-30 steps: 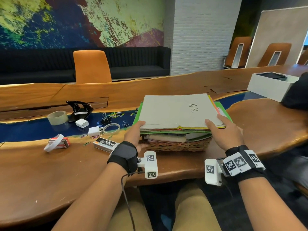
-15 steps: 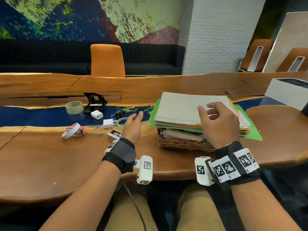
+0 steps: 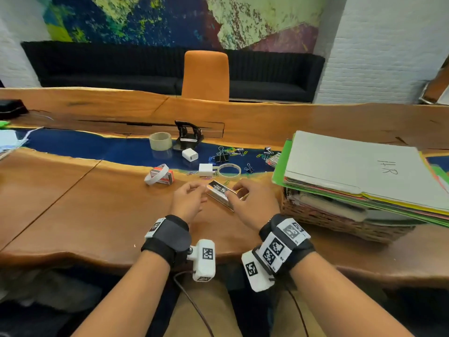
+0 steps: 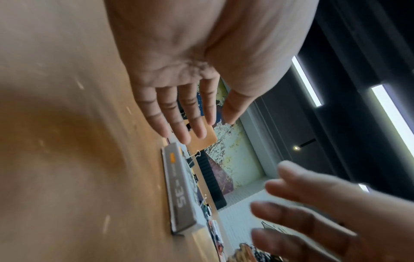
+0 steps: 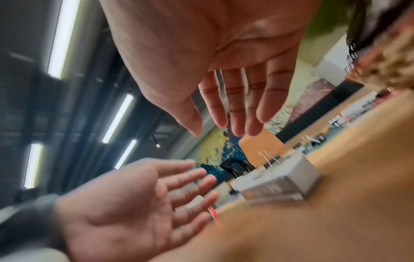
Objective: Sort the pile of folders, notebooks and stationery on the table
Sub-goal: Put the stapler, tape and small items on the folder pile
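A small grey box (image 3: 220, 190) printed with black lettering lies flat on the wooden table (image 3: 97, 210), in front of me. My left hand (image 3: 194, 190) hovers at its left end with fingers straight (image 4: 190, 127), just short of the box (image 4: 179, 191). My right hand (image 3: 237, 190) hovers over its right end, fingers spread and straight (image 5: 224, 127), apart from the box (image 5: 280, 182). Neither hand holds anything. To the right, a stack of coloured folders (image 3: 352, 171) topped by a beige one marked "HR" rests on a wicker basket (image 3: 328, 217).
Beyond the box lie a tape roll (image 3: 160, 141), a black hole punch (image 3: 188, 136), two white chargers (image 3: 190, 154), a clear tape ring (image 3: 229, 170), a red box with a white band (image 3: 161, 176), and scattered clips (image 3: 226, 153). An orange chair (image 3: 206, 76) stands across the table.
Both hands have left the folder stack and moved left to the small grey box. My view has swung left, so the stack now sits at the right.
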`<action>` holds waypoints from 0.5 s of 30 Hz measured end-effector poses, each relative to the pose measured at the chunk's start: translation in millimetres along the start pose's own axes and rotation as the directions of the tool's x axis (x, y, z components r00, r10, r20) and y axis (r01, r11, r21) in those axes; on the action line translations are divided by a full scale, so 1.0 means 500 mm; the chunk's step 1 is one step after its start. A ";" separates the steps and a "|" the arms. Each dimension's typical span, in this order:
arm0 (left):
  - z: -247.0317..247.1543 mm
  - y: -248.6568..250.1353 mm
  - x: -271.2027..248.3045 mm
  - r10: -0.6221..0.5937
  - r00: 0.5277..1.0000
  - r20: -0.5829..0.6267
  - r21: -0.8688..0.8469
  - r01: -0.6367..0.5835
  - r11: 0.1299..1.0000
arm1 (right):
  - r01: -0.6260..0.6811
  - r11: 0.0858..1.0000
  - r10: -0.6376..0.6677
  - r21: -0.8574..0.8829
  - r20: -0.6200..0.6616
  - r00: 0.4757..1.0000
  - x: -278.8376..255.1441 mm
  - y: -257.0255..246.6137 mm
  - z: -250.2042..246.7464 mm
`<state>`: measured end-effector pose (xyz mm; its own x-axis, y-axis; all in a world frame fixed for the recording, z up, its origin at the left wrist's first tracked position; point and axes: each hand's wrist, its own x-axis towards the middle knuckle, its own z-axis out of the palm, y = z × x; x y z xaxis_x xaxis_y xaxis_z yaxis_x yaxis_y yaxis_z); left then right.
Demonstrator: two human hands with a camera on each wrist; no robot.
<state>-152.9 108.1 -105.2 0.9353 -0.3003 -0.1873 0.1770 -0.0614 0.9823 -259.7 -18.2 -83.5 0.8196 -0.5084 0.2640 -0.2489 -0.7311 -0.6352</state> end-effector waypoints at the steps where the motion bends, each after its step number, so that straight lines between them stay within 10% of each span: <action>1: -0.007 -0.007 0.010 -0.012 1.000 -0.004 0.011 0.012 1.000 | -0.019 0.999 0.020 -0.036 0.046 0.999 0.012 0.003 0.020; 15: -0.012 -0.026 0.108 -0.088 0.988 0.125 0.162 0.068 0.985 | -0.096 0.923 0.218 -0.373 0.300 0.929 0.117 0.042 0.109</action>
<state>-102.8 98.3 -128.2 0.8702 -0.4106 -0.2724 0.1880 -0.2345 0.9538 -188.9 -38.5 -121.0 0.8618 -0.4949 -0.1111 -0.5009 -0.7958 -0.3403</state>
